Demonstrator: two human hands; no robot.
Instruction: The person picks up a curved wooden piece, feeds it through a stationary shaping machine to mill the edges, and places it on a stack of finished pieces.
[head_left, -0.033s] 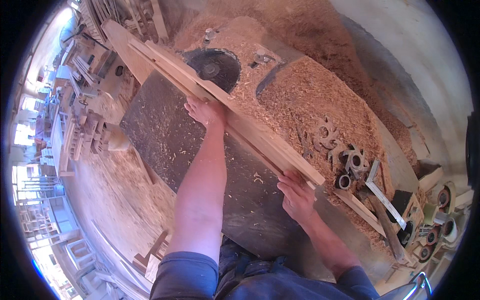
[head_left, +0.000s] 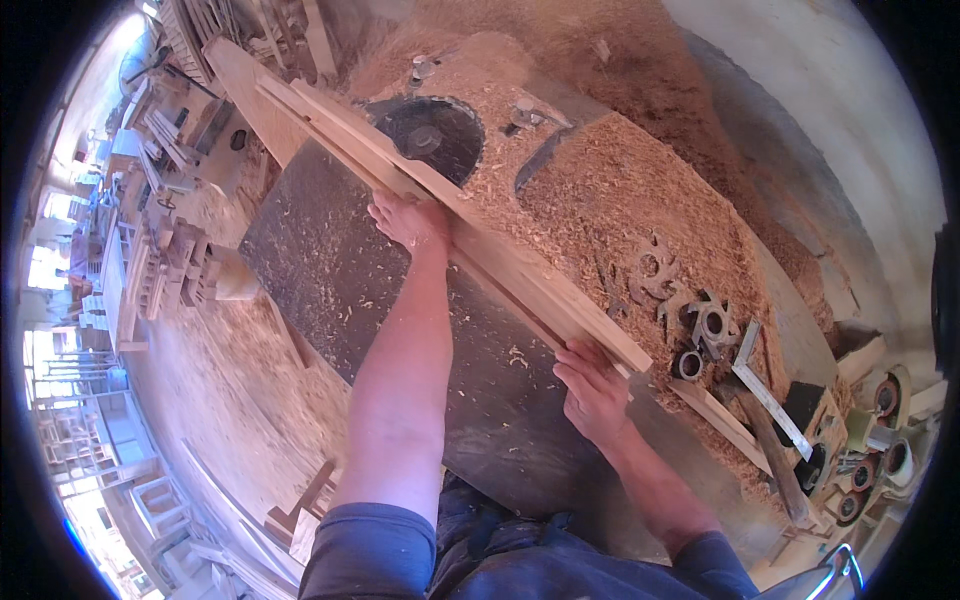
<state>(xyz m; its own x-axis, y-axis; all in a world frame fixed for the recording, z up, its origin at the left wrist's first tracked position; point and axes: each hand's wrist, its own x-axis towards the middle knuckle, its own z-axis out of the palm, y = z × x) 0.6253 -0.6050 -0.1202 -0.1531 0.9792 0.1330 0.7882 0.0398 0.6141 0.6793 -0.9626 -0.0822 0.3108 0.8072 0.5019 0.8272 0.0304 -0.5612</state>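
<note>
A narrow wooden strip (head_left: 505, 300) lies along a long pale wooden fence (head_left: 540, 282) that runs diagonally across a dark machine table (head_left: 330, 240). My left hand (head_left: 412, 222) presses the strip against the fence, with its fingers bent over the wood. At the near right end, my right hand (head_left: 592, 385) grips the strip, its thumb toward me. Just beyond my left hand, behind the fence, sits a round dark spindle plate (head_left: 428, 140). The fingertips of both hands are partly hidden by the wood.
Wood shavings cover the far side of the table. Metal cutter heads (head_left: 708, 322) and a metal square (head_left: 770, 400) lie at the right, beside a hammer-like wooden handle (head_left: 775, 460). Stacked wooden pieces (head_left: 175, 265) stand at the left. Round tool parts (head_left: 860, 475) crowd the right edge.
</note>
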